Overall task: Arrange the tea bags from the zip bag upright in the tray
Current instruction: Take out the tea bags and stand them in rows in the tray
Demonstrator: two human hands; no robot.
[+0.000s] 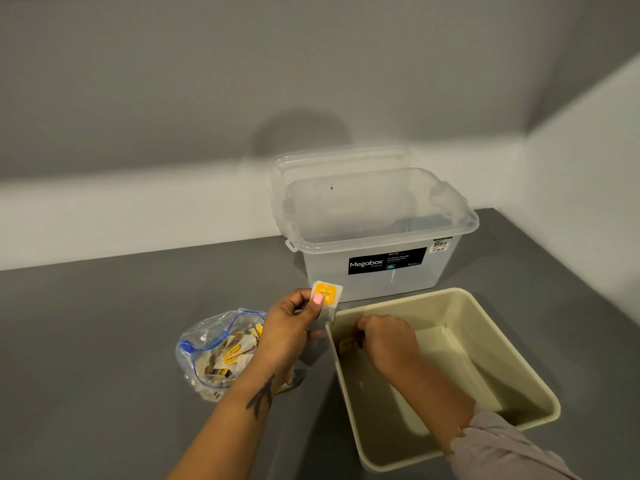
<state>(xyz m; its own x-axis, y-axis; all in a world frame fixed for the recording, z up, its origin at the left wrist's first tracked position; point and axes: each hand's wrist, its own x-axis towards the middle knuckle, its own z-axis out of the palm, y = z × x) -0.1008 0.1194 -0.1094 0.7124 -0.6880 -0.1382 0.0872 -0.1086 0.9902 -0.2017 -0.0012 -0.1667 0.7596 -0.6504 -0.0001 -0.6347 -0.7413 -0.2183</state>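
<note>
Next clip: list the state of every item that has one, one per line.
zip bag: open, tea bags inside
tray: nearly empty, one tea bag at near-left wall
storage box: open, lid behind it
left hand: pinching a tea bag
right hand: in tray, on a tea bag

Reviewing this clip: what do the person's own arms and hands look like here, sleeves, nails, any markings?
The left hand has a pink-painted thumbnail, and its bare forearm carries a dark tattoo with pointed, wing-like shapes. The right hand shows no rings or markings; its forearm is bare up to a pushed-up sleeve of greyish-mauve fabric, bunched near the elbow. No watch or bracelet shows.
</note>
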